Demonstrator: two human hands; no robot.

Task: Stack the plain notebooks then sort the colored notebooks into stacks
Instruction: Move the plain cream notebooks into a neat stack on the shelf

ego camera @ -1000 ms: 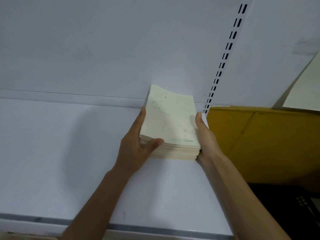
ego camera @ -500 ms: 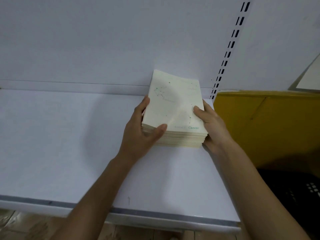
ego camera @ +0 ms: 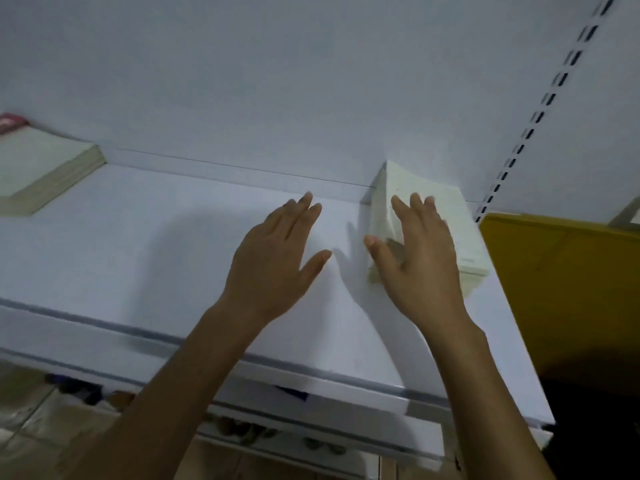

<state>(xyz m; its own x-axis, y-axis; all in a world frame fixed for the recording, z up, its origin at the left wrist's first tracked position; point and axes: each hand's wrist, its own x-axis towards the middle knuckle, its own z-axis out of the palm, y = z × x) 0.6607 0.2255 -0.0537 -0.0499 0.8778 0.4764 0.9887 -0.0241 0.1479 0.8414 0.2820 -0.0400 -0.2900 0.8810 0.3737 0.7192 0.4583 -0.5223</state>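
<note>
Matt cream paper notebooks (ego camera: 460, 220) on a smooth white shelf (ego camera: 138, 244).

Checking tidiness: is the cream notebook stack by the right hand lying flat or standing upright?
Lying flat: the stack rests cover-up on the white shelf.

Two hands (ego camera: 273, 258) (ego camera: 419, 258), two notebook stacks (ego camera: 464, 237) (ego camera: 38, 164), seemingly one red object (ego camera: 10, 121).

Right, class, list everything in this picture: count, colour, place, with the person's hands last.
Right stack of notebooks: one, cream, shelf's back right.
Left stack of notebooks: one, cream, shelf's far left.
Pink item: one, blurred, far left edge.
Shelf: one, white, under both stacks.
Slotted rail: one, white, wall at right.
Panel: one, yellow, right of shelf.
Left hand: one, open, over bare shelf.
Right hand: one, open, over right stack.
</note>
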